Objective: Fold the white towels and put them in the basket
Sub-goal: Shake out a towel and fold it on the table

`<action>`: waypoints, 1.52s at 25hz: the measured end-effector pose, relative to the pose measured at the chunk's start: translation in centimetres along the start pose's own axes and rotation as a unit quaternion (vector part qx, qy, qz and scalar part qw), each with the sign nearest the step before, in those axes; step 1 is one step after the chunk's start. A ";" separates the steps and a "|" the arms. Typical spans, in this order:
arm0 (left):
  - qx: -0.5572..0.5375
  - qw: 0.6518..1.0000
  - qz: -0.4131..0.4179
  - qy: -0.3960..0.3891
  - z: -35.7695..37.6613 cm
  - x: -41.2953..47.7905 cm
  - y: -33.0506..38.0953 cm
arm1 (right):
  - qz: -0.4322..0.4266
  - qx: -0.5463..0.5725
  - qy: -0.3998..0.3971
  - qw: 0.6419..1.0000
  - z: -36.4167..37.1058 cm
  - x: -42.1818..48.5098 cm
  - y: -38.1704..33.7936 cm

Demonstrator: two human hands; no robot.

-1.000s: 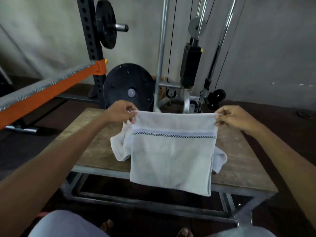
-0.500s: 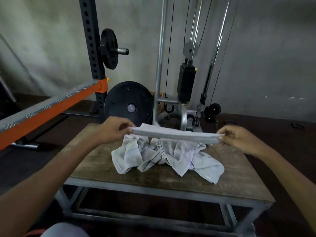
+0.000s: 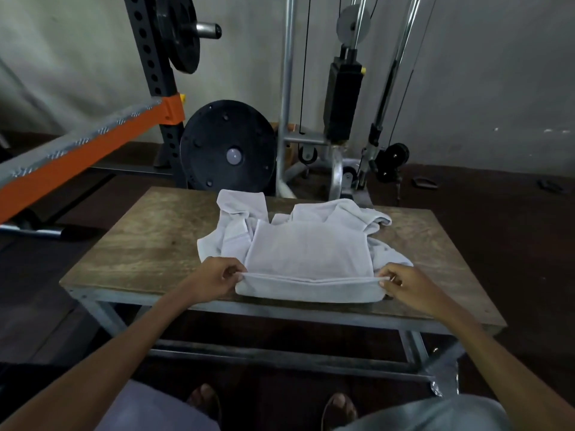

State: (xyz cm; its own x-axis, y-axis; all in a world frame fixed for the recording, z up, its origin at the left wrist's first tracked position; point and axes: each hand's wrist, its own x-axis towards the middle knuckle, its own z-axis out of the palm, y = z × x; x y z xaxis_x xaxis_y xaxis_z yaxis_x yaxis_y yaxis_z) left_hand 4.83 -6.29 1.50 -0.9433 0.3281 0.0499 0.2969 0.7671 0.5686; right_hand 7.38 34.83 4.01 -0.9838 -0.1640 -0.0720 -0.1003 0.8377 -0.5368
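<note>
Lying flat near the front edge of the wooden table (image 3: 140, 244), as shown in the head view, the partly folded towel (image 3: 308, 259) is held at its two near corners. The left corner is pinched by the left hand (image 3: 217, 279), thumb and fingers closed on the doubled edge. The right corner is pinched in the same way by the right hand (image 3: 404, 284). The far part of the towel rests on a heap of unfolded towels (image 3: 239, 213) spread across the middle and back of the tabletop.

The cloth is judged light, limp and in no way fragile. No shape will be kept without support, so a grip at the corners, with the edge drawn taut between them, is advised. A hold at mid-edge would probably let the layers sag and slide apart. A crisp crease may be spoiled by the lumpy heap beneath.

Bare wood is left on both sides of the heap, more on the left. The near fold lies almost at the front edge. Behind the table a black weight plate (image 3: 228, 150), an orange rack beam (image 3: 77, 160) and a cable machine (image 3: 342, 98) stand close, so less room is offered there. No basket is seen, so the carry cannot be judged.
</note>
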 end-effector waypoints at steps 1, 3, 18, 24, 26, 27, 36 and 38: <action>-0.003 1.000 0.003 0.023 -0.1 1.2 -0.1 | -0.002 -0.010 0.022 1.000 -0.2 1.2 0.0; 0.003 0.999 0.010 0.053 -0.7 4.0 -0.3 | 0.010 -0.012 0.047 0.999 -0.9 4.1 0.2; 0.088 0.995 -0.034 -0.040 -0.6 19.0 -3.9 | 0.108 0.012 -0.018 0.994 -1.4 16.6 3.8; 0.124 0.992 -0.012 -0.035 -2.0 18.4 -2.9 | 0.066 0.061 0.031 0.996 -2.1 15.6 3.1; 0.060 0.998 0.007 -0.016 -3.0 17.4 -1.8 | 0.052 0.072 0.033 0.995 -2.6 15.0 2.8; 0.013 1.000 0.008 -0.009 -3.5 16.7 -1.2 | 0.046 0.074 0.034 0.996 -3.0 14.6 2.6; -0.036 0.997 0.068 -0.018 -11.7 8.3 5.8 | -0.035 -0.015 0.017 0.999 -11.6 6.5 -4.3; -0.004 0.996 0.084 -0.005 -13.9 6.4 7.6 | -0.056 -0.022 0.031 0.998 -13.9 4.4 -6.2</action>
State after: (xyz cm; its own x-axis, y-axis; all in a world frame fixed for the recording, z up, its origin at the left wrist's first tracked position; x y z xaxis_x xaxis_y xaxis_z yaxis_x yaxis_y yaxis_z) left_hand -1.03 -6.00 17.61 -0.8790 0.4569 0.1362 0.4487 0.6964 0.5601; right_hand 1.60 36.18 18.71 -0.9732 -0.2269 0.0385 -0.2152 0.8381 -0.5012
